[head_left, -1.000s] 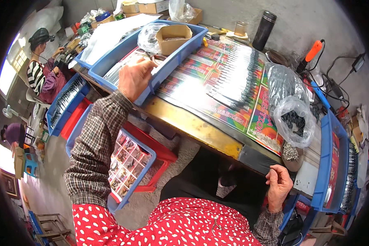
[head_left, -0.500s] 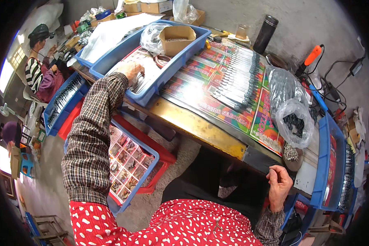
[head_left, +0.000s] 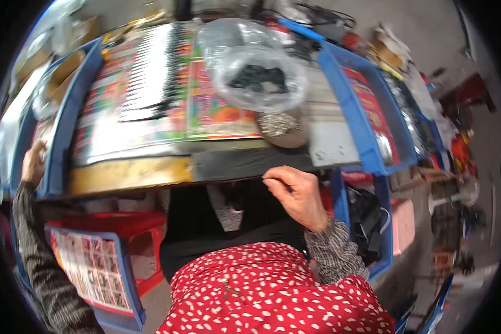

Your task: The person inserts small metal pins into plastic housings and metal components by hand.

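A long worktable [head_left: 150,172] with a worn yellow and black front edge fills the middle. Grey concrete floor [head_left: 479,139] shows off to the right, littered with odds and ends. Low on the left stands a red plastic stool [head_left: 133,222]. The light is even daylight.

You're looking at a small assembly or packing workshop — not a home; the worktable [head_left: 150,170] is spread with bright printed sheets [head_left: 167,94] carrying rows of small dark parts; blue plastic crates [head_left: 353,106] of stock crowd its sides; a clear bag [head_left: 256,69] of dark pieces sits on top — tools and clutter lie beyond.
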Demonstrator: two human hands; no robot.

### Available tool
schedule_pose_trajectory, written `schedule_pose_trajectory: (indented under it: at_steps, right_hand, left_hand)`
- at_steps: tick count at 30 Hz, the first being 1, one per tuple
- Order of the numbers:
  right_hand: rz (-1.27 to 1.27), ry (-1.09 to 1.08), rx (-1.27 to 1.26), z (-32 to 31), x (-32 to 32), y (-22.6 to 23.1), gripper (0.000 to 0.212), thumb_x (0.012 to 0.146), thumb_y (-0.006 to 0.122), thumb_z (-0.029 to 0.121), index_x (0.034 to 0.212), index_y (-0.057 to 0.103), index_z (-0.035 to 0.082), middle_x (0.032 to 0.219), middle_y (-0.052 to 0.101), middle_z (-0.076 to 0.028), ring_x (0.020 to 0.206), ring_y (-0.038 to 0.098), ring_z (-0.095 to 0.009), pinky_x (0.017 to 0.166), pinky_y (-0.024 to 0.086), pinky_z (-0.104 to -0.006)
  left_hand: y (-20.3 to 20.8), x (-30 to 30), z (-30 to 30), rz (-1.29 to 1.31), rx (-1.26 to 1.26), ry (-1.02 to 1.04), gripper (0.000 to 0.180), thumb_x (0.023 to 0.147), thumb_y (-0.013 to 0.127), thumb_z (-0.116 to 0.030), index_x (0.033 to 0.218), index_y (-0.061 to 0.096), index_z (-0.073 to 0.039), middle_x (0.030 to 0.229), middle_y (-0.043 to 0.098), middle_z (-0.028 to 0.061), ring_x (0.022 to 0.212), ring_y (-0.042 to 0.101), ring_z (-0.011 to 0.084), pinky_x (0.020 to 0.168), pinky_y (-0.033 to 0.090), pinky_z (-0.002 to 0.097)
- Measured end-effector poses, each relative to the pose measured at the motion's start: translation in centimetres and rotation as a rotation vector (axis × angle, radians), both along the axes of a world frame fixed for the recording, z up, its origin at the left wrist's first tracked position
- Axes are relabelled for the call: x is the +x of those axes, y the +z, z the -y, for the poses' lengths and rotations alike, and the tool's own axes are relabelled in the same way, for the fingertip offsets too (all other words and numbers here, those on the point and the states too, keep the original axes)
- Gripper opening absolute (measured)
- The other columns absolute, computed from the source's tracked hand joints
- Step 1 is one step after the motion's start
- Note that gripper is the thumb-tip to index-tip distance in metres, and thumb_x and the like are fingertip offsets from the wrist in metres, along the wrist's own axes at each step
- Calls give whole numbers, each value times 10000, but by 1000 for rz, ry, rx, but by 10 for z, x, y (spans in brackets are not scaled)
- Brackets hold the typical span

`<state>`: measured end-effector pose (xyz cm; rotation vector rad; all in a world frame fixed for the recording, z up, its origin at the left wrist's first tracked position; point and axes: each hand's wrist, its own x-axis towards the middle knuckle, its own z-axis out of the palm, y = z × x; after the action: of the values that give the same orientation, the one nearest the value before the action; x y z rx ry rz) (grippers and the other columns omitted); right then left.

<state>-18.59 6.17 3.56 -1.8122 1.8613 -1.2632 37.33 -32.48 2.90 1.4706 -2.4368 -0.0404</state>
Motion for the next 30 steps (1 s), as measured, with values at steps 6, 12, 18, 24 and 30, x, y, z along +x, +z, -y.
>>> schedule_pose_trajectory:
  at_steps: [6, 12, 18, 24, 30]
  right_hand:
    - [-118, -138, -45, -20, -43, 18, 85, 834, 662, 35, 902, 628, -1, 805, 649, -122, 686, 647, -266, 604, 505, -336]
    - [-285, -365, -143, -44, -95, 36, 78, 841, 650, 39, 906, 633, 0, 832, 662, -145, 738, 647, -314, 642, 501, -371]
    - [-459, -621, -153, -54, -172, 57, 80, 835, 624, 84, 871, 644, 15, 826, 661, -147, 745, 639, -335, 652, 494, -389]
    - [-657, -639, 263, -71, -262, 50, 182, 803, 576, 112, 924, 687, 32, 882, 677, -177, 883, 641, -358, 790, 488, -455]
    - [-645, -576, 539, -61, -286, 41, 319, 763, 590, 75, 1069, 683, 68, 1026, 677, -156, 1028, 612, -327, 909, 460, -427]
  left_hand:
    - [-42, 80, 50, 59, -263, -112, 258, 715, 559, 104, 919, 514, -48, 704, 493, 110, 657, 512, 271, 612, 406, 393]
    - [-26, 54, 21, -110, -307, -32, 250, 820, 581, 34, 1061, 547, -22, 888, 603, 121, 830, 593, 245, 757, 459, 369]
    - [2, 12, -14, -235, -284, 93, 187, 956, 531, -72, 1107, 585, 25, 1013, 640, 111, 935, 601, 155, 833, 468, 297]
    - [17, -55, -52, -250, -546, 39, 282, 984, 526, -115, 1233, 585, 4, 1137, 643, 122, 1023, 614, 194, 874, 474, 297]
    - [33, -147, -119, -254, -570, -79, 234, 929, 597, -52, 1156, 635, -12, 967, 644, 101, 776, 604, 157, 692, 492, 283]
